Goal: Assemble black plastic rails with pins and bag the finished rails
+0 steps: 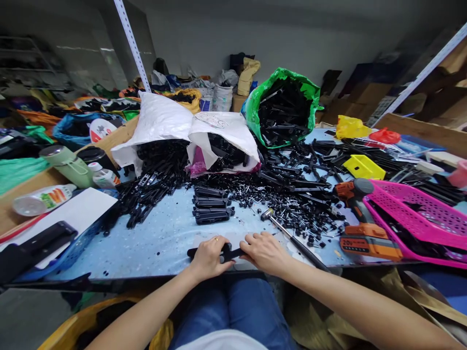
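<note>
Near the table's front edge, my left hand (211, 255) is closed around a black plastic part (233, 253), its left end poking out past the fingers. My right hand (264, 252) pinches the right end of the same part. Both hands are close together above the blue tabletop (160, 243). Just beyond them lies a short stack of similar long black parts (212, 204). To the right of my right hand rests a hammer (292, 238) with a dark handle. Loose black caps and screws (284, 209) are spread behind it.
White sacks (164, 116) and a green bag (284, 107) spill black parts at the back. On the right are a cordless drill (365, 218), a pink basket (419, 204) and a yellow tray (364, 167). Bottles, a green flask (67, 165) and a white sheet (76, 218) stand left.
</note>
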The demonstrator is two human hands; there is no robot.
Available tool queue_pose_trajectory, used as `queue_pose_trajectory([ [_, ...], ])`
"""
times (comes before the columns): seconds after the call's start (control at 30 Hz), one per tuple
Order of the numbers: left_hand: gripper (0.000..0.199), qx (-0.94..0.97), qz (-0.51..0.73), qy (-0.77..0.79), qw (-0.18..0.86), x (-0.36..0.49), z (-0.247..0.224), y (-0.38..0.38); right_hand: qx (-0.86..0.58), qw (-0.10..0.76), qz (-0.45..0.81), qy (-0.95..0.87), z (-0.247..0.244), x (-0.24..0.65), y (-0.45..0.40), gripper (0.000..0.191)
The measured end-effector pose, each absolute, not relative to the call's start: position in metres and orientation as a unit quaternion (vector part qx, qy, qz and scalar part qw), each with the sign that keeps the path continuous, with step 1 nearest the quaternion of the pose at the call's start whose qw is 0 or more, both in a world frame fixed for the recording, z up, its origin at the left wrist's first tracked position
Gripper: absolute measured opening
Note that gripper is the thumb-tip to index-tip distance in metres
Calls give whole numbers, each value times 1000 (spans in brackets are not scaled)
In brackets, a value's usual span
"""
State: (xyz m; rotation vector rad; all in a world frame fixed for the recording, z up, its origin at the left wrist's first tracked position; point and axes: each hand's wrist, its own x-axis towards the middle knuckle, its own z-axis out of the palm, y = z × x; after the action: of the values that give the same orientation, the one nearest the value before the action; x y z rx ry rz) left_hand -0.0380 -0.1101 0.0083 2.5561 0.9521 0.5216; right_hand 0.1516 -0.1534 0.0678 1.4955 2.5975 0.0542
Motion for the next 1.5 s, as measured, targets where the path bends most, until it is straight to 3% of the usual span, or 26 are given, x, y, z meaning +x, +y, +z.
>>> queue_pose_trajectory([
  [0.17,51,916,148,313,201,-33,8,-96,508,42,-36,860,39,166,-150,22],
  [0.23,43,887,198,368,196,-39,14,-63,517,15,-61,854,26,173,-151,25],
  [0.3,26,789,231,545,163,-51,23,-17,524,-24,-83,848,16,178,-152,27],
  [0.33,29,760,235,588,147,-58,27,9,529,-47,-90,842,13,179,-152,27],
  [0.47,25,720,226,642,134,-77,29,87,584,-125,-79,798,10,183,-133,25],
  [0.57,15,723,223,640,136,-77,21,106,670,-113,-36,733,16,187,-102,22],
  [0.7,14,734,252,618,125,-81,15,85,751,-66,-2,657,21,193,-60,22],
  [0.83,20,744,302,586,111,-97,8,14,765,-52,-23,641,11,188,-35,17],
  [1.03,18,741,483,455,101,-100,-19,-93,743,-68,-66,663,9,180,-32,18],
  [1.2,17,745,494,445,58,-92,-25,-101,690,-155,-111,698,20,173,-70,16],
  [1.37,16,805,472,360,2,-97,-25,-98,585,-382,-283,657,14,161,-115,14],
  [1.5,15,799,459,389,11,-102,-22,-100,560,-419,-294,651,7,153,-129,13],
])
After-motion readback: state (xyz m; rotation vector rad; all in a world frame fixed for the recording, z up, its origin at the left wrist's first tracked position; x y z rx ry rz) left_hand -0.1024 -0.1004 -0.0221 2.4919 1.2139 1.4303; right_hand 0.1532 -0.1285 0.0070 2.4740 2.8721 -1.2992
